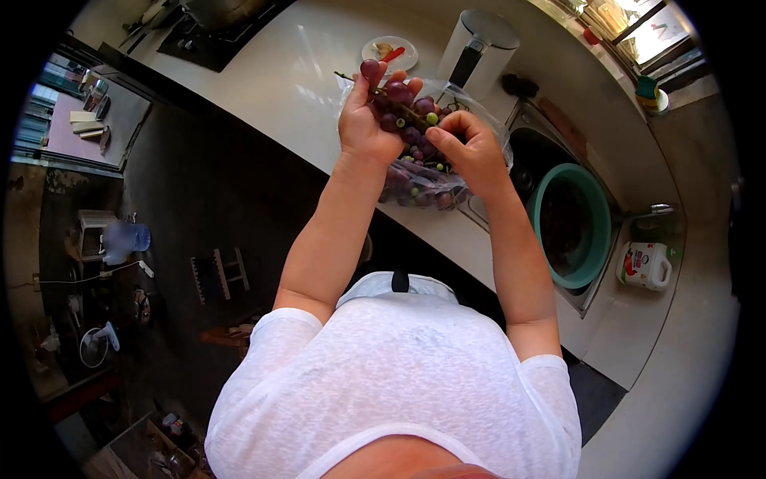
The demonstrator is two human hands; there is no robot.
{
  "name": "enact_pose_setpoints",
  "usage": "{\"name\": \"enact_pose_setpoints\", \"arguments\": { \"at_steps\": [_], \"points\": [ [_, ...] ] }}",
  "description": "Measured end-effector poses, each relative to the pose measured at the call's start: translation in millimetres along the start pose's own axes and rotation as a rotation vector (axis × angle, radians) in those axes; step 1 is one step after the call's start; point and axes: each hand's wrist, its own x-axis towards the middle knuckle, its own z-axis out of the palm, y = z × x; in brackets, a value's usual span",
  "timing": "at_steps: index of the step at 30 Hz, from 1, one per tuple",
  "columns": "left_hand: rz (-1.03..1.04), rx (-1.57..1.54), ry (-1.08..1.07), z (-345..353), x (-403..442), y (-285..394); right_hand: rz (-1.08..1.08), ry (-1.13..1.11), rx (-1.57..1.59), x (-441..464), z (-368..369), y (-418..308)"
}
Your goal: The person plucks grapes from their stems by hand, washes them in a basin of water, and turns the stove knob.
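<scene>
A white plate (411, 62) on the worktop (291, 72) bears a red pepper (393, 54) and something pale beside it. Near the plate stands a pale pitcher (491, 68) with a dark handle. At the upper left, a pot (222, 11) sits on a black stove (201, 49). A white jug (645, 265) with a printed label stands close to a metal tap (661, 210), and a window (650, 33) shows at the upper right. Across the room are a blue water bottle (140, 237) and a white fan (112, 336).

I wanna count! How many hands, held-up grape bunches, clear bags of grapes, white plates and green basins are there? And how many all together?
Hands: 2, the left hand and right hand
Held-up grape bunch: 1
Clear bag of grapes: 1
White plate: 1
Green basin: 1
Total: 6
</scene>
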Motion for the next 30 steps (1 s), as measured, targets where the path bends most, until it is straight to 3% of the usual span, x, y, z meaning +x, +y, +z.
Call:
{"name": "enact_pose_setpoints", "arguments": {
  "at_steps": [2,6,8,9,11,13,15,16,20,30],
  "points": [
    [0.010,0.004,0.033,0.6,-0.4,-1.7,-0.118,0.066,-0.221,-0.7,-2.1,1.7],
    [-0.025,-0.059,0.016,-10.3,4.9,-4.4,-0.323,0.107,-0.365,-10.5,-1.7,-9.0],
    [-0.004,-0.122,0.044,-11.7,9.4,1.4,-0.184,0.104,0.044,-15.4,-11.6,-8.0],
    [-0.003,-0.123,0.044,-14.2,10.0,5.5,-0.184,0.103,0.043,-16.1,-16.2,-11.3],
    [-0.029,-0.175,-0.044,-19.2,10.8,10.9,-0.049,-0.064,0.551,-16.7,-22.9,-22.9],
    [-0.029,-0.167,-0.065,-13.8,5.3,9.8,-0.032,-0.010,0.518,-14.9,-17.5,-23.6],
    [0.021,-0.089,-0.013,-5.6,-1.0,5.1,-0.040,0.101,0.081,-10.5,-10.9,-21.0],
    [0.022,-0.089,-0.014,-5.5,-1.0,4.0,-0.177,0.144,-0.173,-7.0,-5.4,-19.8],
    [0.061,-0.006,-0.056,-2.1,-7.4,0.9,-0.232,0.092,-0.531,-4.5,4.1,-27.1],
    [0.097,0.089,-0.018,-0.7,-15.9,-0.9,-0.269,0.000,-0.523,-2.8,5.7,-22.1]
  ]
}}
